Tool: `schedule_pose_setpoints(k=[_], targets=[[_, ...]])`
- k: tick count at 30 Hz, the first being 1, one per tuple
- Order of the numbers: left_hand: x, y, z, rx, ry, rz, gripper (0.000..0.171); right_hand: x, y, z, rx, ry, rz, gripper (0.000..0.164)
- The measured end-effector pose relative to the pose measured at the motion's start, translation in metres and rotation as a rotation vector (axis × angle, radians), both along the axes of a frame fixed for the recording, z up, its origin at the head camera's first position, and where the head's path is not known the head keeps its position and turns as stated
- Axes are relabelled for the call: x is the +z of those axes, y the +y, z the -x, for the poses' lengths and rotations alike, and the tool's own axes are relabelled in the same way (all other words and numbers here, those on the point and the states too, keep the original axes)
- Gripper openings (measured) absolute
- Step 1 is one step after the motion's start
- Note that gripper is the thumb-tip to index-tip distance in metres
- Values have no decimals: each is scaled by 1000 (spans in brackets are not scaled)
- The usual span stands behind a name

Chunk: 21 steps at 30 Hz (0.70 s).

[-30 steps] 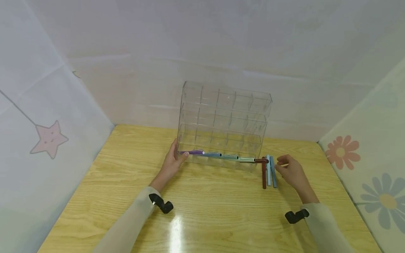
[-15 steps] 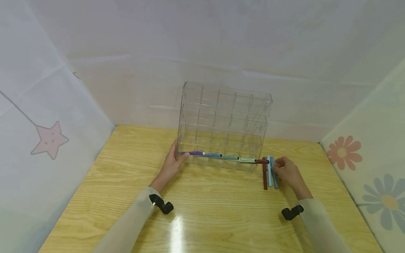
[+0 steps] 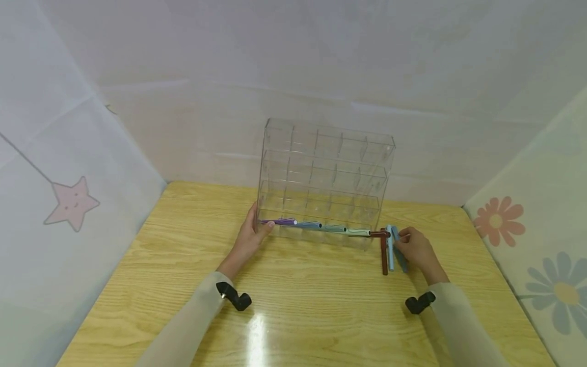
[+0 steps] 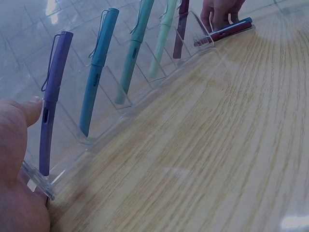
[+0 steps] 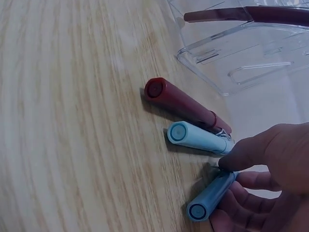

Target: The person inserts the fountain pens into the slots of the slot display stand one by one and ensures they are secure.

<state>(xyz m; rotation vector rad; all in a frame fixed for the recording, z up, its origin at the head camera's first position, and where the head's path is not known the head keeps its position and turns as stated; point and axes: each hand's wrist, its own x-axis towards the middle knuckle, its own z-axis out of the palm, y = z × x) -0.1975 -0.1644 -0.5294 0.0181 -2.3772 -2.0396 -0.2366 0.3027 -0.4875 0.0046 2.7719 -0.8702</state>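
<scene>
Right hand (image 3: 415, 248) pinching rightmost blue pen (image 5: 208, 198), its near end swung right since earlier, left hand (image 3: 249, 240) seemingly clamped on clear rack (image 3: 323, 174)

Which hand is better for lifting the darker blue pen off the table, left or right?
Probably the right hand: it pinches the darker blue pen, while the left hand holds the clear rack at its opposite end, away from that pen.

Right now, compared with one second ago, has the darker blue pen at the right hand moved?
Yes. In the head view, the near end of the darker blue pen has swung rightward, away from the unmoved pale blue pen.
</scene>
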Motion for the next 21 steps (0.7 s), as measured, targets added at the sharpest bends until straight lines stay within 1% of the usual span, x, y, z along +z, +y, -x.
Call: schedule_pose_setpoints(k=[5, 12, 21], targets=[[-1, 0, 0, -7, -3, -7, 90, 0, -2, 3, -25, -40, -12, 50], [-1, -1, 0, -4, -6, 2, 91, -1, -1, 8, -26, -52, -33, 56], [0, 0, 0, -4, 1, -25, 90, 0, -4, 13, -86, -81, -83, 58]])
